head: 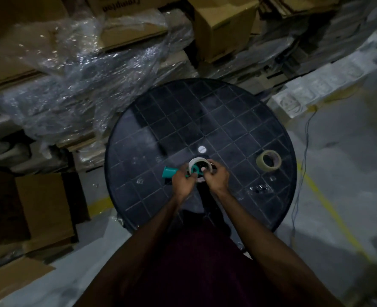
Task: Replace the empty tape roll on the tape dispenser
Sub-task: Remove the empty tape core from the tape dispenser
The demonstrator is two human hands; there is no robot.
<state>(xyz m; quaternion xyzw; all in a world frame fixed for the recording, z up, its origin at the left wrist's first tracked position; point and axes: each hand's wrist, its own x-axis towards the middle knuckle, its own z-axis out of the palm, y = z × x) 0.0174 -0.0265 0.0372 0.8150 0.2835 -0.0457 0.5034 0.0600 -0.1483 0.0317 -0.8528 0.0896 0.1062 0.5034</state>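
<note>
A teal tape dispenser (170, 172) is held over the near middle of a round black table (227, 120), its handle pointing left. My left hand (183, 181) grips the dispenser just behind the hub. A pale, thin roll core (194, 163) sits around the teal hub, and my right hand (216, 178) pinches its right rim with fingers curled over it. A second tape roll (268, 161), tan with a dark centre hole, lies flat on the table to the right, apart from both hands.
A small white disc (201, 149) lies on the table just beyond the hands. Cardboard boxes (223, 27) and crumpled clear plastic wrap (77, 85) pile up behind and left. A thin cable (302, 165) hangs right of the table, over a floor with yellow lines.
</note>
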